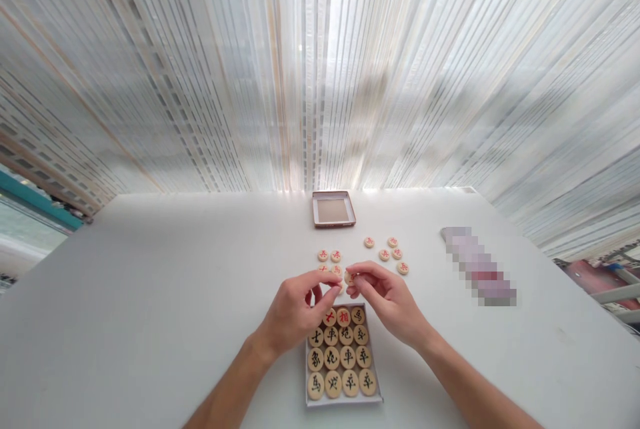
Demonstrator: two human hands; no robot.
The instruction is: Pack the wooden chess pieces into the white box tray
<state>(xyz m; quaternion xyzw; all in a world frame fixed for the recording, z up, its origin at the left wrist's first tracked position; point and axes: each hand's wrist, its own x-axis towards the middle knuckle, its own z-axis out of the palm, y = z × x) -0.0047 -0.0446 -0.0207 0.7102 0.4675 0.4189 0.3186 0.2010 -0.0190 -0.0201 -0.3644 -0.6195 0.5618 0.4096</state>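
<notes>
My right hand (387,295) pinches a round wooden Chinese chess piece (351,277) between thumb and fingers, above the far edge of the box. My left hand (303,305) is closed in a pinch just left of it. What its fingertips hold, if anything, is mostly hidden. Beneath both hands lies an open shallow box (345,402) with rows of pieces, mostly black characters and some red ones in the far row. The box's far left corner is covered by my left hand. Just beyond my fingers sit several red-marked pieces (336,256), partly hidden.
More loose red-marked pieces (384,255) are scattered to the right. An open box lid (334,223) lies farther back on the white table (200,269). A blurred-out long object (477,269) rests on the right. Striped curtains (310,82) hang behind the table.
</notes>
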